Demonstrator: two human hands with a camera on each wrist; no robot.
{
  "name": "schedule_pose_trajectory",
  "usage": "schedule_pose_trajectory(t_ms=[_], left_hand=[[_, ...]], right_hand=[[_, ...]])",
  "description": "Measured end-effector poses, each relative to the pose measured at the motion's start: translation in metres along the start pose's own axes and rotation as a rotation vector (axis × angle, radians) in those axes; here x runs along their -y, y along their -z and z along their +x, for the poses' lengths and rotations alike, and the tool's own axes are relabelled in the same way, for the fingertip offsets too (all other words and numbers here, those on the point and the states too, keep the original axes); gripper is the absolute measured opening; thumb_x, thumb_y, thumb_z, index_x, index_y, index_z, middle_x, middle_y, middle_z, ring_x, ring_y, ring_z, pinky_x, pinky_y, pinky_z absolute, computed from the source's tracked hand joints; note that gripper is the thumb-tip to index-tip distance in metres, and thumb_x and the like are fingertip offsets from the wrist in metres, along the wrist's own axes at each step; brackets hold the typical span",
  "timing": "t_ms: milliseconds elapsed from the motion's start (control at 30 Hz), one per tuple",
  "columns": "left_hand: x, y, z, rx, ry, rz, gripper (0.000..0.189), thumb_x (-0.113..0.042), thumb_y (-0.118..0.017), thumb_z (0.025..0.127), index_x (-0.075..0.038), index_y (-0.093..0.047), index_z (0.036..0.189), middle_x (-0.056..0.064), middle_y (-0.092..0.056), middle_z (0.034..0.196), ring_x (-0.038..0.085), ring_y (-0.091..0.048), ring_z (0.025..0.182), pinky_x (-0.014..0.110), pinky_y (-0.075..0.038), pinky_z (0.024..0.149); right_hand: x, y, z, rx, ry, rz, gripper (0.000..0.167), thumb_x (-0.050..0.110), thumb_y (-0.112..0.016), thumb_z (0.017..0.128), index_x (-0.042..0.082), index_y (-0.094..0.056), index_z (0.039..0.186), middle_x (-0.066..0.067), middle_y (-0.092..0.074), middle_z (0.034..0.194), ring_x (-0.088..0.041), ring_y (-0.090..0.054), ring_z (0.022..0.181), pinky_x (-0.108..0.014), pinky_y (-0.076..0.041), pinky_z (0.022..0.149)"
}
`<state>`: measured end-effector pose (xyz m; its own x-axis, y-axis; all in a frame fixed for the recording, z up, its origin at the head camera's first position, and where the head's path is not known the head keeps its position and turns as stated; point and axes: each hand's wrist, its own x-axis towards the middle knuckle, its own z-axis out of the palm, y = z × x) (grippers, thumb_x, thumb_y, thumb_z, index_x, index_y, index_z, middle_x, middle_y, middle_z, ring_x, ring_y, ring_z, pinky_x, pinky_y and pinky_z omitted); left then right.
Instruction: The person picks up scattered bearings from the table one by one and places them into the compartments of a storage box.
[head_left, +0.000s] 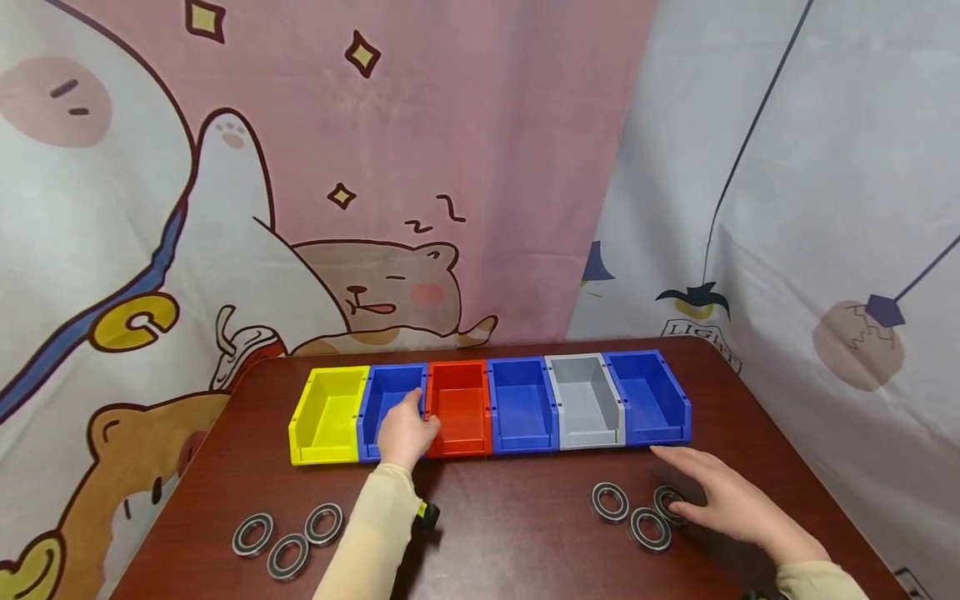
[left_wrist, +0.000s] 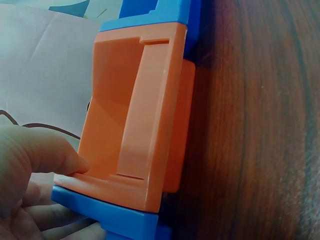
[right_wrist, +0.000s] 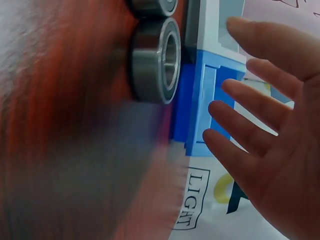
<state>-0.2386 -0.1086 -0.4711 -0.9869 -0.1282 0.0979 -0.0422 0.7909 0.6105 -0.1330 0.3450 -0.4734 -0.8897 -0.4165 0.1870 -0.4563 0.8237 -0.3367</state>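
A row of plastic storage bins stands joined side by side on the table. My left hand (head_left: 405,429) is at the walls where the left blue bin (head_left: 393,385) meets the red bin (head_left: 459,408). Its thumb lies on the red bin's side rim, its fingers are on the blue bin's side, and together they pinch the adjoining walls. Over the right-hand ball bearings, my right hand (head_left: 731,500) is held with fingers extended and nothing in its grasp. It partly covers one bearing (head_left: 663,498); two others, a bearing (head_left: 649,530) and a bearing (head_left: 610,502), lie beside it.
Three more bearings (head_left: 287,557) lie at the table's front left. Also in the row are a yellow bin (head_left: 337,412), a middle blue bin (head_left: 522,404), a grey bin (head_left: 587,404) and a right-end blue bin (head_left: 647,400). A printed curtain (head_left: 525,167) hangs behind the brown table (head_left: 510,533).
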Motion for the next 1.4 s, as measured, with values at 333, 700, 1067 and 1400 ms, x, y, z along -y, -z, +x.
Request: schedule_pose_trajectory(t_ms=[333, 700, 1067, 1400], left_hand=[[0.000, -0.001, 0.000, 0.008, -0.003, 0.002, 0.058, -0.018, -0.068, 0.085, 0.000, -0.055, 0.139, 0.023, -0.062, 0.129, 0.039, -0.064, 0.105, 0.056, -0.052, 0.086], [0.002, -0.003, 0.001, 0.012, 0.003, -0.002, 0.058, -0.018, -0.069, 0.086, -0.001, -0.054, 0.140, 0.021, -0.062, 0.130, 0.038, -0.064, 0.105, 0.055, -0.052, 0.087], [0.002, -0.002, 0.000, -0.012, -0.009, 0.019, 0.058, -0.019, -0.069, 0.084, -0.002, -0.056, 0.138, 0.021, -0.064, 0.125, 0.038, -0.065, 0.100, 0.054, -0.053, 0.082], [0.002, -0.002, 0.001, 0.001, -0.002, 0.010, 0.058, -0.019, -0.069, 0.086, -0.003, -0.055, 0.140, 0.021, -0.063, 0.128, 0.038, -0.065, 0.102, 0.055, -0.053, 0.084]], right_hand=[[-0.004, -0.010, -0.011, 0.095, 0.034, -0.033, 0.077, 0.023, -0.087, 0.072, 0.013, -0.055, 0.141, -0.006, -0.060, 0.132, -0.031, -0.055, 0.117, -0.049, -0.052, 0.089], [0.000, -0.024, -0.013, 0.083, 0.078, -0.126, 0.066, 0.017, -0.087, 0.069, 0.011, -0.064, 0.131, -0.005, -0.063, 0.122, -0.028, -0.060, 0.109, -0.049, -0.053, 0.085], [0.003, -0.028, -0.007, 0.055, 0.115, -0.172, 0.051, 0.012, -0.087, 0.068, 0.010, -0.071, 0.116, -0.001, -0.065, 0.111, -0.024, -0.062, 0.101, -0.047, -0.053, 0.083], [0.008, -0.029, -0.006, 0.057, 0.067, -0.205, 0.048, 0.011, -0.087, 0.067, 0.007, -0.071, 0.112, -0.005, -0.066, 0.108, -0.028, -0.062, 0.100, -0.049, -0.053, 0.084]])
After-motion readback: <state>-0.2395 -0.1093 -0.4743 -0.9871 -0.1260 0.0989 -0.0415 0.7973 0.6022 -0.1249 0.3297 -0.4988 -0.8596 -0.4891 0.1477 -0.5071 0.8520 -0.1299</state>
